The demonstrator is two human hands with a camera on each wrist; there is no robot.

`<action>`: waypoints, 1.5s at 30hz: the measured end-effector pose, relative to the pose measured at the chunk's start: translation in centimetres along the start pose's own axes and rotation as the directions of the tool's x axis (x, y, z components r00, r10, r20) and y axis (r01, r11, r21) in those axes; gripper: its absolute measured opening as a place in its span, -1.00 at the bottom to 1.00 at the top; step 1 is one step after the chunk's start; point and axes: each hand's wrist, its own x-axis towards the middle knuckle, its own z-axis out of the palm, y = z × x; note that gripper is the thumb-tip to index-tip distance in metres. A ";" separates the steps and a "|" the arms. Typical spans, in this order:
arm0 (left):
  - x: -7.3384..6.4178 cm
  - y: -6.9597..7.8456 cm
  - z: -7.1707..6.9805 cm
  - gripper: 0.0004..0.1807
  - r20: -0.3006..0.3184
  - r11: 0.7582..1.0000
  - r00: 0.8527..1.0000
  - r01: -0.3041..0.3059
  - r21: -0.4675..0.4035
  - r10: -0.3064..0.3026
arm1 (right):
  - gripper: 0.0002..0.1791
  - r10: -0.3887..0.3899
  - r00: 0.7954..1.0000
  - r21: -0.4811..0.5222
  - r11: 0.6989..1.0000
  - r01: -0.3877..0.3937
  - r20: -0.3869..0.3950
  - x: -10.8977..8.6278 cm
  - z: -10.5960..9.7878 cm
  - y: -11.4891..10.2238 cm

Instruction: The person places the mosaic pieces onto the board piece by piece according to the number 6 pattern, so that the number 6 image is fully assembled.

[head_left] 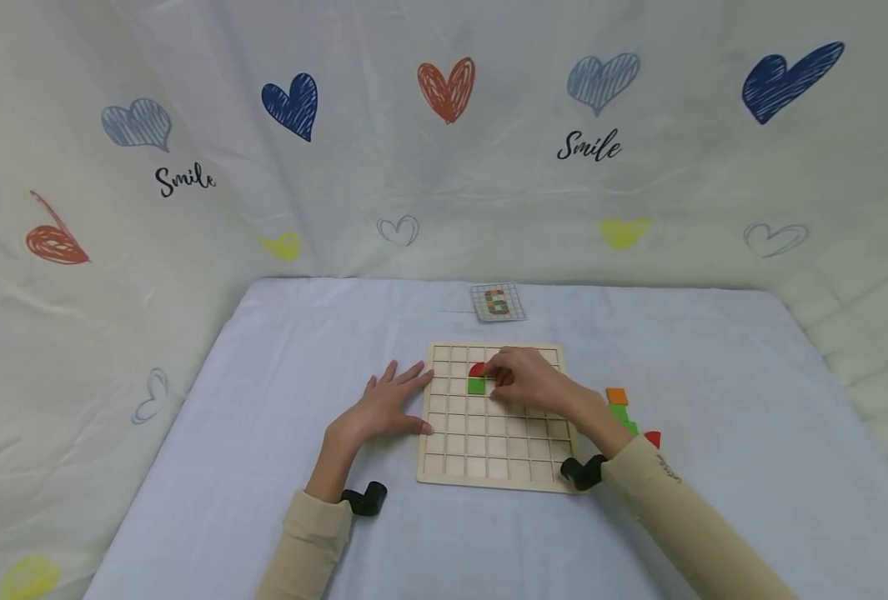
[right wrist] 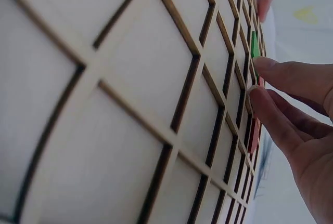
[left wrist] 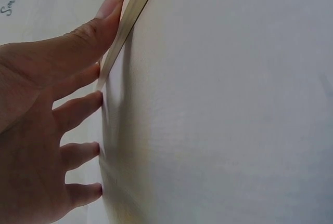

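A square wooden grid board (head_left: 485, 482) lies on the white-covered table. A red quarter-round tile (head_left: 477, 369) and a green square tile (head_left: 476, 386) sit in neighbouring cells near its upper middle. My right hand (head_left: 529, 379) bends over the board, its index fingertip at the red tile's right edge. Another red tile (right wrist: 254, 138) shows beyond its fingertips in the right wrist view; whether the fingers pinch anything is hidden. With fingers spread, my left hand (head_left: 383, 408) rests by the board's left side, its thumb touching the edge.
Behind the board lies a small pattern card (head_left: 498, 302) with a coloured figure on a grid. Right of the board, partly behind the right forearm, are an orange tile (head_left: 617, 396), green tiles (head_left: 619, 412) and a red tile (head_left: 653, 438). A heart-printed sheet (head_left: 353, 183) hangs behind the table.
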 end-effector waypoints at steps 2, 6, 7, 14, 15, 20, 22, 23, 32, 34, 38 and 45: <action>0.0 0.0 0.0 -0.01 -0.004 1.000 1.000 -0.002 -0.001 0.002 | -0.72 0.003 1.000 -0.001 1.000 -0.003 -0.010 -0.3 -0.2 0.2; 0.1 0.0 -0.1 -0.01 -0.004 1.000 1.000 -0.004 0.002 0.004 | -0.73 0.008 1.000 -0.019 1.000 -0.009 -0.029 -0.8 -0.6 0.5; 0.1 0.0 -0.1 -0.01 -0.005 1.000 1.000 -0.004 0.003 0.004 | -0.73 0.012 0.999 -0.018 1.000 -0.013 -0.033 -0.9 -0.7 0.6; -0.1 -0.1 -0.2 -0.02 -0.006 1.000 1.000 -0.002 0.004 0.002 | -0.75 0.046 0.998 -0.009 0.999 -0.046 -0.040 -2.2 -1.3 1.8; -0.1 -0.1 -0.2 -0.02 -0.005 1.000 1.000 0.000 0.002 0.000 | -0.75 0.061 0.997 -0.006 0.998 -0.062 -0.038 -2.4 -1.5 1.8; -0.2 -0.1 -0.2 -0.01 -0.013 1.000 1.000 0.001 -0.001 -0.001 | -0.75 0.111 0.993 -0.021 0.993 -0.112 -0.046 -3.1 -2.1 2.3; -0.2 -0.1 -0.1 0.00 -0.013 1.000 1.000 0.001 0.007 -0.001 | -0.75 0.124 0.991 -0.031 0.992 -0.126 -0.043 -3.4 -2.3 2.5; -0.2 -0.1 0.0 0.00 -0.009 1.000 1.000 -0.001 0.007 0.001 | -0.74 0.132 0.990 -0.031 0.991 -0.133 -0.042 -3.7 -2.4 2.5; -0.1 -0.1 0.2 0.00 -0.008 1.000 1.000 -0.014 0.008 0.014 | -0.76 0.179 0.981 -0.039 0.982 -0.183 -0.080 -6.7 -3.5 3.6; -0.1 -0.1 0.3 0.00 -0.010 1.000 1.000 -0.017 0.006 0.017 | -0.76 0.194 0.977 -0.049 0.979 -0.199 -0.088 -7.4 -3.8 3.9; -0.1 -0.1 0.3 -0.01 -0.004 1.000 1.000 -0.010 0.007 0.010 | -0.76 0.213 0.971 -0.065 0.973 -0.221 -0.106 -8.8 -4.1 4.7; -0.1 -0.1 0.3 0.00 -0.002 1.000 1.000 -0.004 0.006 0.004 | -0.75 0.202 0.969 -0.088 0.973 -0.216 -0.143 -10.8 -4.8 5.7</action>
